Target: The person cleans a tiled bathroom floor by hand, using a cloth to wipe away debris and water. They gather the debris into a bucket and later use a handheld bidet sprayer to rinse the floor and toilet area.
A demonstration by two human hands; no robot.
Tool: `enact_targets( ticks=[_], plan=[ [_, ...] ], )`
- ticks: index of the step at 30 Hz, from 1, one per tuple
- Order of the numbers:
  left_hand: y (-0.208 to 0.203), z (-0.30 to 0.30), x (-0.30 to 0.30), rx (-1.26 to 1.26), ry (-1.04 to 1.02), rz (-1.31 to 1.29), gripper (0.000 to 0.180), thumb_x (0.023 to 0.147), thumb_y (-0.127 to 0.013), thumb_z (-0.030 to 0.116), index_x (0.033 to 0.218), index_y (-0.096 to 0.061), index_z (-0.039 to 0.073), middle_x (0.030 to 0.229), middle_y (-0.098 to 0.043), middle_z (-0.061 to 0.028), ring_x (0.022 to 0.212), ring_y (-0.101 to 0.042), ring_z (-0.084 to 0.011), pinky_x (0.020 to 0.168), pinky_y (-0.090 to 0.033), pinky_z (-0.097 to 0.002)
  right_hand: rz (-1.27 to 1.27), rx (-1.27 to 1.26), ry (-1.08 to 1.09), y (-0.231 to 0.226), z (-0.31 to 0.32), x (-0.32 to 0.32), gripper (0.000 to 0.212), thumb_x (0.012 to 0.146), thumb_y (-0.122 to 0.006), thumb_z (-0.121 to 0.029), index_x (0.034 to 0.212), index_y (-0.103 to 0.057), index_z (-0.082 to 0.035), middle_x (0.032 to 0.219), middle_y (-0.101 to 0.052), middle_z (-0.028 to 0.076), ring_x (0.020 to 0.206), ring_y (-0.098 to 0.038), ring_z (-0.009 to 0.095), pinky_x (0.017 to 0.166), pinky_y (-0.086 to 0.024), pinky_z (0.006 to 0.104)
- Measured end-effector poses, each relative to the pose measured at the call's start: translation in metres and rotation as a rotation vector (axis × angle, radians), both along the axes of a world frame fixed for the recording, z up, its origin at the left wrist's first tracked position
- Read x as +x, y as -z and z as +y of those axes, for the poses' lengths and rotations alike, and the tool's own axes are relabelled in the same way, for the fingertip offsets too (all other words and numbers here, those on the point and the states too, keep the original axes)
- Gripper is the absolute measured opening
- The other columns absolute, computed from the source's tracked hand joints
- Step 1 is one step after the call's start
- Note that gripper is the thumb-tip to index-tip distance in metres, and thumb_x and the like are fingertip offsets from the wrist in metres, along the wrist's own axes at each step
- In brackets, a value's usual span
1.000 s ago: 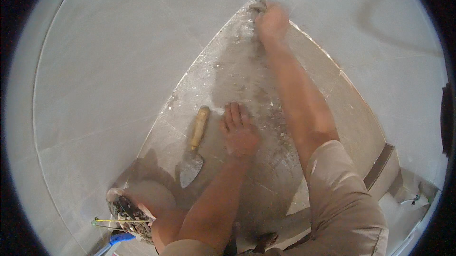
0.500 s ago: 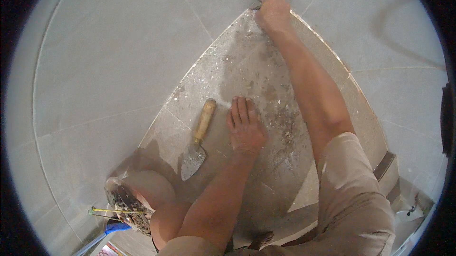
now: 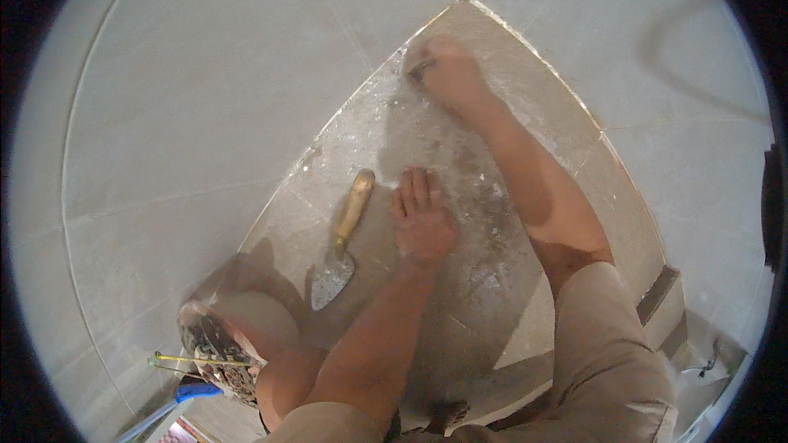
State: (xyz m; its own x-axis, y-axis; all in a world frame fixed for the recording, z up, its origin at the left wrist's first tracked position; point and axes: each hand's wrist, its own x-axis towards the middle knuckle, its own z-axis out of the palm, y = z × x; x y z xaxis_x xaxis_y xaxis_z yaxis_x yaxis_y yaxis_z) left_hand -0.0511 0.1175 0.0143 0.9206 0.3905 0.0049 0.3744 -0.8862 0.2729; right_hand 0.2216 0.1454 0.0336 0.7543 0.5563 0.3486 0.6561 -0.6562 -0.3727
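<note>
1. The hands are well apart. The left hand (image 3: 423,221) lies palm down on the middle of the tiled floor (image 3: 525,328), its fingers straight and close together. The right hand (image 3: 451,73), blurred, is at the far end, its fingers curled around a small dark object (image 3: 420,72), too unclear to name, low over or on the floor; contact cannot be told.
2. A grey left wall (image 3: 197,106) and a grey right wall (image 3: 689,172) meet at the far corner.
3. Between them, the floor narrows toward that corner, smeared whitish on its far left part.
4. A pointing trowel (image 3: 340,243) lies just left of the left hand, wooden handle far, metal blade near.
5. Dark grit (image 3: 491,234) is scattered right of the left hand.
6. A pale chip (image 3: 306,169) sits near the left wall.
</note>
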Motion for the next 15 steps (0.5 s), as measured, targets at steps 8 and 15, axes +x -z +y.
enact_targets(
  ticks=[8, 15],
  plan=[
    [-0.003, -0.002, 0.002, -0.046, 0.012, 0.076, 0.066, 0.096, -0.051, 0.027, 0.154, -0.037, -0.001, 0.165, -0.030, -0.0210, 0.156, -0.020, -0.0403, 0.124, -0.017, -0.0579, -0.034, -0.085, -0.055, 0.005, 0.024, -0.033, 0.046, 0.080, -0.068, -0.004, 0.125, -0.071, -0.014, 0.124, -0.069, 0.014, 0.122, -0.060, 0.037, 0.108, -0.048, 0.0464],
    [-0.003, -0.002, 0.001, -0.022, 0.037, 0.132, 0.063, 0.101, -0.048, 0.029, 0.157, -0.035, 0.002, 0.165, -0.029, -0.0205, 0.156, -0.019, -0.0394, 0.124, -0.016, -0.0577, 0.024, 0.064, -0.165, -0.020, 0.013, -0.051, 0.047, 0.077, -0.069, -0.002, 0.122, -0.073, -0.013, 0.122, -0.069, 0.015, 0.122, -0.060, 0.036, 0.106, -0.048, 0.0452]
  ],
)
